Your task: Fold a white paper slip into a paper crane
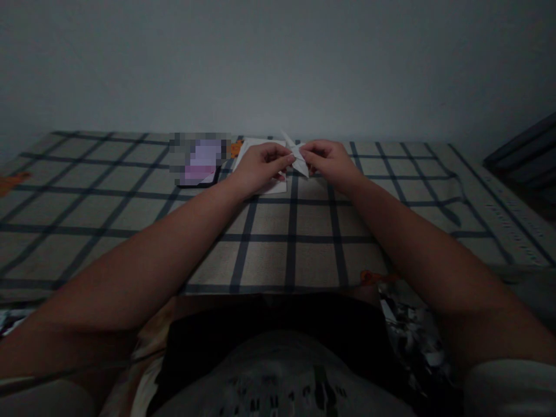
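Note:
A small folded piece of white paper (299,164) is held up between my two hands, above the far part of the table. It has pointed ends, one toward the wall and one toward me. My left hand (264,167) pinches it from the left with thumb and forefinger. From the other side, my right hand (328,159) pinches it with thumb and fingertips. White sheets of paper (278,185) lie flat on the cloth beneath and behind my left hand, partly covered by it.
A checked tablecloth (264,260) covers the table. Left of the papers lies a phone (204,161), its screen lit and partly pixelated. A pale wall (278,69) rises behind the table. At the right edge stands a dark slatted object (527,156).

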Demonstrator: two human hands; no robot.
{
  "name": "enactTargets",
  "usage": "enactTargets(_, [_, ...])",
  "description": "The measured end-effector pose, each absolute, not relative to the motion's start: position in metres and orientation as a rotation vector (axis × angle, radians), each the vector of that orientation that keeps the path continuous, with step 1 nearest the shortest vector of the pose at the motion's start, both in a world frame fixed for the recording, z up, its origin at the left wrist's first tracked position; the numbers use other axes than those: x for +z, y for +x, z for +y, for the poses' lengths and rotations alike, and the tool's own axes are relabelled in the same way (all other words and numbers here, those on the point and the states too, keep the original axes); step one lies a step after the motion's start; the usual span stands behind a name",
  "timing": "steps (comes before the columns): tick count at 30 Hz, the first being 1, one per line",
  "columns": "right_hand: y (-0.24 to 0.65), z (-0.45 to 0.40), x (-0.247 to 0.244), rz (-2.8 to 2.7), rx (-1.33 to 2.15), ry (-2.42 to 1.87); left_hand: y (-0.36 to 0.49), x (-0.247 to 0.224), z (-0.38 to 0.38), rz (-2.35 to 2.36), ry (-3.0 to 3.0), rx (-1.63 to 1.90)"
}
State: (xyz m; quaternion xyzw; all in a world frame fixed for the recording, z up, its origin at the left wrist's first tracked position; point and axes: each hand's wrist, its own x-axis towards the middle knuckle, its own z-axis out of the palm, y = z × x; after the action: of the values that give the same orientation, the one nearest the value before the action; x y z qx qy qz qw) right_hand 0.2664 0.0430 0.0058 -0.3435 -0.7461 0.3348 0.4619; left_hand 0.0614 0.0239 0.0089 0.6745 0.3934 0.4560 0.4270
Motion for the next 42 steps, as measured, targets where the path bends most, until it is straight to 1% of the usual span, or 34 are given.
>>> enactTargets(8, [0.265, 0.05, -0.001, -1.744, 0.761, -0.918, 0.062, 0.012, 0.023, 1.097, 1.71, 1.332])
enactTargets(14, [0.264, 0.047, -0.001, -1.796, 0.637, -0.912, 0.063, 0.013, 0.017, 1.056, 1.751, 1.206])
enactTargets(18, [0.262, 0.042, 0.002, -1.837, 0.598, -0.89, 0.062, 0.008, 0.021, 1.076, 1.71, 1.218])
enactTargets(30, [0.264, 0.043, 0.001, -1.844, 0.712, -0.866, 0.064, 0.012, 0.017, 1.06, 1.712, 1.225])
enactTargets(42, [0.265, 0.041, 0.004, -1.81, 0.793, -0.852, 0.062, 0.005, 0.025, 0.998, 1.712, 1.208])
